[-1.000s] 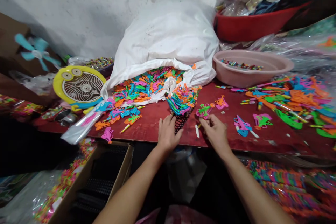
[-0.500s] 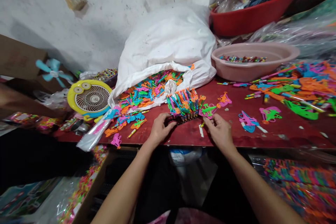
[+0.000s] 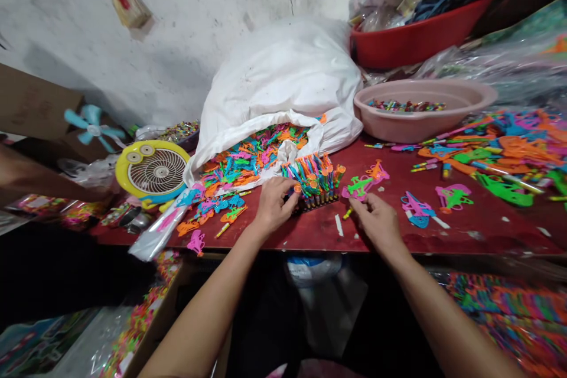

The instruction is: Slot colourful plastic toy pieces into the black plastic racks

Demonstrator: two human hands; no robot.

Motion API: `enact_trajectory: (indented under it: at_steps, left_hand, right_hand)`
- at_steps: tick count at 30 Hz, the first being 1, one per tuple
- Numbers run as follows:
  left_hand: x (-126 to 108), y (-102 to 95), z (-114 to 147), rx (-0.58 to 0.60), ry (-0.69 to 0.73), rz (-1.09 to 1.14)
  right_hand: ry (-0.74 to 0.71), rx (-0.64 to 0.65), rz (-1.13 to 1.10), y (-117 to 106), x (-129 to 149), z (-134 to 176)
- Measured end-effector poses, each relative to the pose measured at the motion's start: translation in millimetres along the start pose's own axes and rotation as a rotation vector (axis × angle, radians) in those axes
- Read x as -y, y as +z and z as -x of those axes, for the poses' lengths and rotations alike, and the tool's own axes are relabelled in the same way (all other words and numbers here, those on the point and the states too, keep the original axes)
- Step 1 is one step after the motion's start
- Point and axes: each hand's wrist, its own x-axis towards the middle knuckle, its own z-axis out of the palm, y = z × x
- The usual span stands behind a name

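A dark rack point(image 3: 319, 203) holds upright rows of brightly coloured plastic pieces point(image 3: 316, 174) with short sticks. At its left end is my left hand point(image 3: 275, 204), thumb and forefinger closed beside an orange-tipped piece; what lies between the fingertips is hidden. To the right of the rack, my right hand point(image 3: 378, 220) pinches a small stick with a yellow end point(image 3: 348, 212). Just above those fingertips is a green and pink plastic piece point(image 3: 358, 187), and an orange and pink one point(image 3: 378, 172) lies behind it. A white paper strip point(image 3: 339, 225) lies between the hands.
Behind the rack, a white sack point(image 3: 283, 71) spills coloured pieces onto the red table point(image 3: 266, 236). A yellow fan point(image 3: 153, 171) stands left, near another person's arm point(image 3: 48, 174). At right are a pink basin point(image 3: 425, 118), a red basin point(image 3: 425, 41) and piled plastic pieces point(image 3: 509, 147).
My left hand has risen from the rack's front edge to its left end. My right hand has drawn slightly right, away from the rack, and the green and pink piece has shifted with it.
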Motion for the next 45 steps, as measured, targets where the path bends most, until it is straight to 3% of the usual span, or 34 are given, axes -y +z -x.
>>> enact_trajectory:
  at_steps: [7,11,13,16,18,19,22,25,28,32,37,40,45]
  left_hand:
    - [16.0,-8.6,-9.4,0.065,0.062,0.017]
    - [12.3,-8.6,-7.5,0.057,0.052,0.037]
    - [3.9,-3.2,0.3,-0.009,0.026,0.037]
    - [-8.5,13.2,18.4,-0.239,-0.091,0.038]
    - [-10.7,27.2,30.8,-0.363,-0.228,0.072]
    - [-9.2,34.1,36.3,-0.359,-0.290,0.087]
    - [1.4,49.3,48.0,-0.146,-0.360,0.067]
    - [8.1,53.2,55.5,0.098,-0.295,-0.032]
    - [-1.3,51.2,65.4,0.245,-0.270,-0.126]
    - [-33.0,50.6,90.8,0.317,-0.283,-0.180]
    - [-69.1,45.4,117.8,0.459,-0.304,-0.186]
    - [-77.2,38.6,115.9,0.506,-0.259,-0.115]
    - [-74.5,38.8,108.8,0.474,-0.162,0.020]
  right_hand:
    - [0.016,0.048,0.415,-36.7,-20.9,-49.0]
    - [0.036,0.034,0.514,-46.1,-25.2,-57.6]
    - [-0.018,-0.050,0.533,-48.7,-20.3,-50.8]
    - [-0.237,-0.170,0.454,-47.9,-4.1,-30.7]
    - [-0.352,-0.155,0.359,-42.6,9.8,-16.0]
    - [-0.374,-0.125,0.314,-38.5,16.7,-9.6]
    - [-0.402,-0.022,0.194,-21.4,33.9,3.1]
    - [-0.440,0.005,0.114,-2.0,45.0,6.9]
    - [-0.439,0.024,0.087,12.9,51.0,8.9]
    - [-0.367,0.058,0.061,17.8,48.7,18.1]
    - [-0.201,0.076,0.042,2.2,28.7,37.1]
    - [-0.107,0.066,0.047,-5.9,19.3,48.5]
    - [0.013,-0.086,0.019,-2.6,17.1,62.2]
